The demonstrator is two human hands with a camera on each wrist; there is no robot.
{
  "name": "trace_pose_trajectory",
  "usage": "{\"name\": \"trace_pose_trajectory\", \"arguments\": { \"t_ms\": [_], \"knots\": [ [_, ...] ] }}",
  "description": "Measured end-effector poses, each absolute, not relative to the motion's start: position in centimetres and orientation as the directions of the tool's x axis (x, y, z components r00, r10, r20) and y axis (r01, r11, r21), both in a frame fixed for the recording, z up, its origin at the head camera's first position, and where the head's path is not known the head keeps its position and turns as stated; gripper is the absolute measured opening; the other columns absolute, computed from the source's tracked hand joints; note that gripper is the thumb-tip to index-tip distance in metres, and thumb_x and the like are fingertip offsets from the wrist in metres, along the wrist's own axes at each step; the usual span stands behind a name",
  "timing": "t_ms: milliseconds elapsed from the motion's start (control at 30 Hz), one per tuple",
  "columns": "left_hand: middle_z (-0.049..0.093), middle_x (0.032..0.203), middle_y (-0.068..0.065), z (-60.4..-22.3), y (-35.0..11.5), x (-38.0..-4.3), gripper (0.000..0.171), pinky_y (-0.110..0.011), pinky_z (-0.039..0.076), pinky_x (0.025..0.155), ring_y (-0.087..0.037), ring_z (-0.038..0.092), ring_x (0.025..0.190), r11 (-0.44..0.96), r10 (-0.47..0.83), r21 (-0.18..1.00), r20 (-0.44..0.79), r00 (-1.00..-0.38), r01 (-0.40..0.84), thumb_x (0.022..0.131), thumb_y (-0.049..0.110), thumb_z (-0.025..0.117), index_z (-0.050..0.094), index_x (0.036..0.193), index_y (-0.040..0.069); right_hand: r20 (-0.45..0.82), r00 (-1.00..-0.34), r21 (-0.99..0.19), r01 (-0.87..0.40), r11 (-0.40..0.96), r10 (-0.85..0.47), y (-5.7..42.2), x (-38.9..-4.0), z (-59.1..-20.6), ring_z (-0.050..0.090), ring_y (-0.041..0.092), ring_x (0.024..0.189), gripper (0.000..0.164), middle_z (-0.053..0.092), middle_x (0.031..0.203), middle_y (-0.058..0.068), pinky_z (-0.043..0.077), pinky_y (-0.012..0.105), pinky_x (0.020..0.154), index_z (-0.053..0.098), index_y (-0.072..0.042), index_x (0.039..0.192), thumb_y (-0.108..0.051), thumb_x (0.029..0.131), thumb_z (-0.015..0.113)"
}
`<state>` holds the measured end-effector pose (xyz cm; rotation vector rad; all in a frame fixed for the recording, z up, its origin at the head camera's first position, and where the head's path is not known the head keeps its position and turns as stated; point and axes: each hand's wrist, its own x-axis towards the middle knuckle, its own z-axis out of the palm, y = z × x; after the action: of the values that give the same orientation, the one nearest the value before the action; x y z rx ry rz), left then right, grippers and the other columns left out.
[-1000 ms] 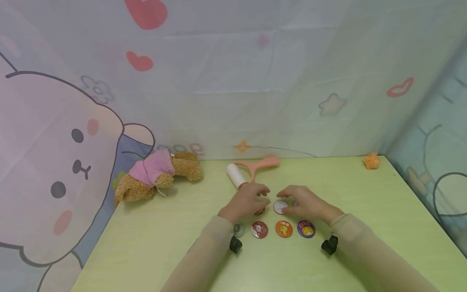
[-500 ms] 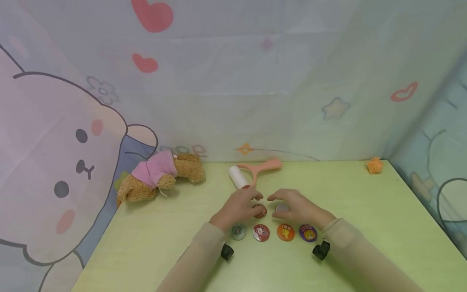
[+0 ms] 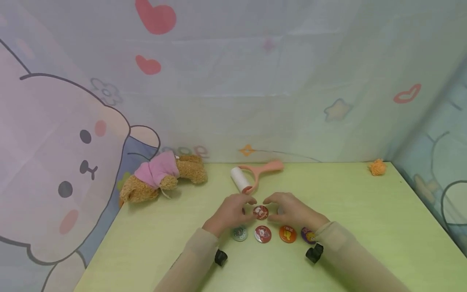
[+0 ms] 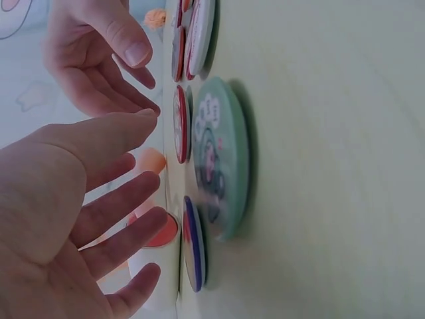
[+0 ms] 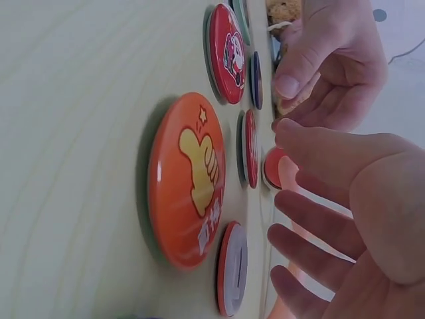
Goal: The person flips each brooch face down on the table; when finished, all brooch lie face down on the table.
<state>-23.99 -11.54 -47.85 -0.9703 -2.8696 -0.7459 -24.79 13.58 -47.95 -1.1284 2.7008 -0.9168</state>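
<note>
My left hand and right hand face each other over the table, fingers loosely bent and holding nothing. Between their fingertips lies a red round button badge. A pale badge face with a red rim lies beneath the right hand, mostly hidden in the head view. Under the left hand is a blue-rimmed badge. Nearer the body runs a front row: a grey-green badge, a red badge, an orange badge with a yellow thumbs-up, and a purple badge, partly covered by the right wrist.
Behind the hands lies a peach-handled lint roller with a white roll. A brown plush toy in a pink top lies at the back left. An orange fuzzy ball sits in the back right corner, before a printed curtain.
Both hands have shifted left along the back row. The right hand has come off the pale badge's edge, and the red badge shows fully between the hands. The view has tilted slightly.
</note>
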Motion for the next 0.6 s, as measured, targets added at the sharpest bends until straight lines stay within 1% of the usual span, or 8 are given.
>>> {"name": "trace_pose_trajectory", "arguments": {
  "t_ms": [133,200,367,600],
  "knots": [
    [0.076,0.119,-0.006,-48.12,-11.59,-23.97,0.042,-0.042,0.056,0.089,-0.026,0.07,0.098,0.688,0.563,0.461,0.149,-0.813,0.561,0.086,0.02,0.086,0.073,0.124,0.007,0.12,-0.724,-0.539,-0.622,0.568,-0.679,13.36,-25.02,-48.07,0.066,0.028,0.115,0.045,0.071,0.128,0.01,0.053,0.049,0.102,0.068,-0.002,0.131,-0.019,0.091,0.081],
    [0.075,0.12,-0.007,-48.28,-11.55,-24.05,0.044,-0.042,0.055,0.089,-0.025,0.069,0.098,0.694,0.556,0.467,0.136,-0.82,0.548,0.086,0.02,0.087,0.072,0.125,0.008,0.104,-0.727,-0.538,-0.615,0.577,-0.678,13.28,-25.13,-48.09,0.065,0.029,0.118,0.047,0.07,0.129,0.011,0.053,0.049,0.103,0.067,-0.001,0.132,-0.019,0.09,0.081],
    [0.074,0.123,-0.007,-48.74,-11.4,-24.21,0.049,-0.043,0.054,0.096,-0.026,0.068,0.11,0.708,0.55,0.471,0.099,-0.829,0.526,0.084,0.021,0.089,0.071,0.128,0.009,0.06,-0.734,-0.562,-0.585,0.585,-0.677,13.12,-25.13,-48.1,0.065,0.029,0.118,0.05,0.07,0.129,0.012,0.052,0.05,0.103,0.066,0.0,0.132,-0.018,0.089,0.082],
    [0.074,0.125,-0.004,-48.53,-11.07,-24.22,0.051,-0.045,0.053,0.101,-0.027,0.067,0.115,0.726,0.552,0.445,0.078,-0.83,0.524,0.082,0.021,0.09,0.072,0.129,0.01,0.06,-0.73,-0.553,-0.592,0.586,-0.681,12.75,-25.23,-48.01,0.064,0.033,0.122,0.053,0.069,0.131,0.015,0.05,0.052,0.107,0.065,0.002,0.134,-0.016,0.088,0.083]
  ]
}}
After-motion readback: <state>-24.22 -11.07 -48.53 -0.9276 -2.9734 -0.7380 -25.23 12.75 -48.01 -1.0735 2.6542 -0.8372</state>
